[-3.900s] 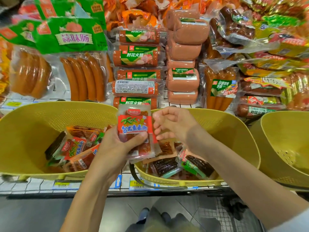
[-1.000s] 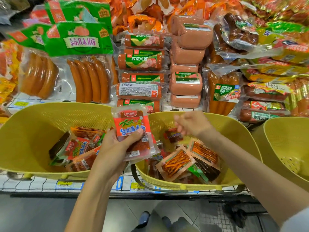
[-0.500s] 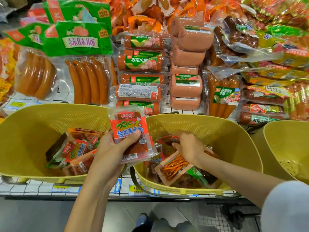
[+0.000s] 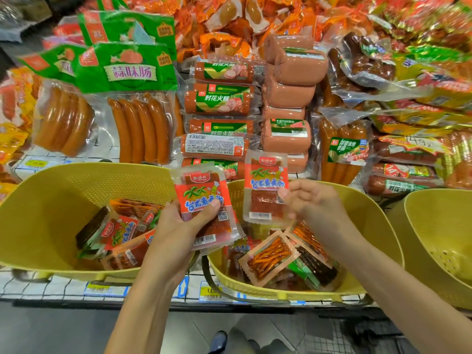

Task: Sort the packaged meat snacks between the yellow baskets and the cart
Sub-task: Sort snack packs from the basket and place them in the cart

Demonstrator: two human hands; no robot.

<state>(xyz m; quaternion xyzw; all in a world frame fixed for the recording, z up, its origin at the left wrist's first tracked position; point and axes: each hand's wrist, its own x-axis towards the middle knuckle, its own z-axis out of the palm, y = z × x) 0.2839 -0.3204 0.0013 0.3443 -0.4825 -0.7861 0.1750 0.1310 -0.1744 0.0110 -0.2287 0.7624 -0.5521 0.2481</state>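
- Two red snack packets are held up, one per hand.
- Left hand [image 4: 176,233] grips the near packet [image 4: 204,208], thumb curled across its front, between the left basket [image 4: 51,205] and the middle basket [image 4: 370,213].
- Right hand [image 4: 314,203] pinches the far packet [image 4: 265,190] by its right edge, upright above the middle basket.
- Mixed packets lie in both baskets.

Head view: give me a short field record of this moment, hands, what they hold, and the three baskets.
left hand: grips a red packet, thumb across its front
right hand: pinches a matching packet by its edge, over the middle basket
left basket: holds mixed packets
middle basket: holds mixed packets
right basket: no packets visible in the part shown
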